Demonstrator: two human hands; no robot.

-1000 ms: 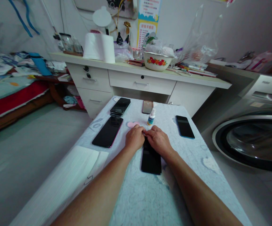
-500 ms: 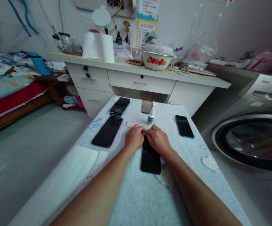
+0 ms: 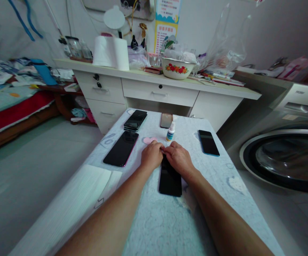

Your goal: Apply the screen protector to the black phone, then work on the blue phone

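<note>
black phone: long axis runs from far-end fingertips toward body. right hand overlaps it, nearer than left hand. both grips: cannot tell, apparently hidden.

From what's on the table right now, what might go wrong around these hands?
The small bottle stands upright just beyond the right hand; a forward nudge might tip it, and I can't tell how firmly it is closed.

The left hand and right hand meet over the far end of the middle phone, hiding that end, so a slip there could be missed.

The phone stack lies near the table's left edge; a bump might slide the top one off.
</note>
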